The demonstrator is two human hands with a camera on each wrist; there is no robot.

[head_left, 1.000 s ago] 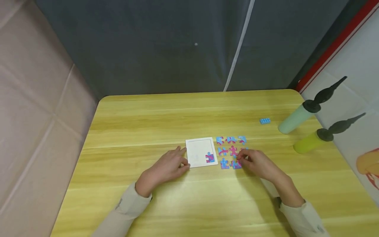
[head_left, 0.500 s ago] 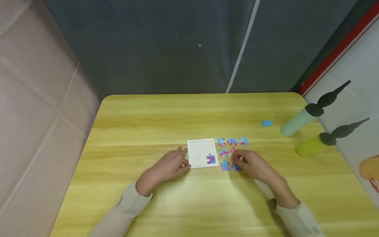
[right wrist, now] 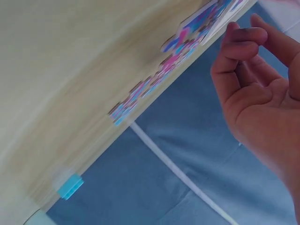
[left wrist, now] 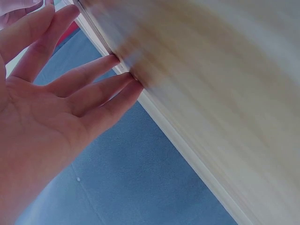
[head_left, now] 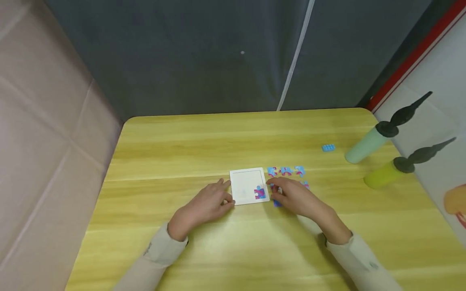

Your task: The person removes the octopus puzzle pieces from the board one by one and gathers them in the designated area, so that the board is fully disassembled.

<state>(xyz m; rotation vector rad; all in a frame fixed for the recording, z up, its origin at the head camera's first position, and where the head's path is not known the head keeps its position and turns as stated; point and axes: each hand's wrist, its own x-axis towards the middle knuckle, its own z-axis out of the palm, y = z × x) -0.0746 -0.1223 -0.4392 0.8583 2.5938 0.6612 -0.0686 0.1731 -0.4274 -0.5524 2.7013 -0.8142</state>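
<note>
A white square puzzle tray (head_left: 247, 182) lies mid-table with one pink-and-blue piece (head_left: 259, 193) in its near right corner. Several loose pieces (head_left: 286, 171) lie just right of it, and the right wrist view shows them edge-on (right wrist: 185, 35). My left hand (head_left: 205, 203) lies flat on the table, its straight fingers (left wrist: 101, 89) against the tray's left edge. My right hand (head_left: 293, 198) hovers over the loose pieces beside the tray's right edge. Its fingers (right wrist: 241, 40) are curled. Whether they pinch a piece is hidden.
A small blue brick (head_left: 328, 148) lies toward the far right of the wooden table (head_left: 182, 145). At the right edge stand two tilted hand pumps, one pale green (head_left: 367, 143) and one yellow-green (head_left: 386, 174). A grey backdrop with a white cord (head_left: 291, 64) closes the far side.
My right hand has slid left across the loose pieces, from the near right pieces to beside the tray's right edge. The left hand has stayed at the tray's left edge.
</note>
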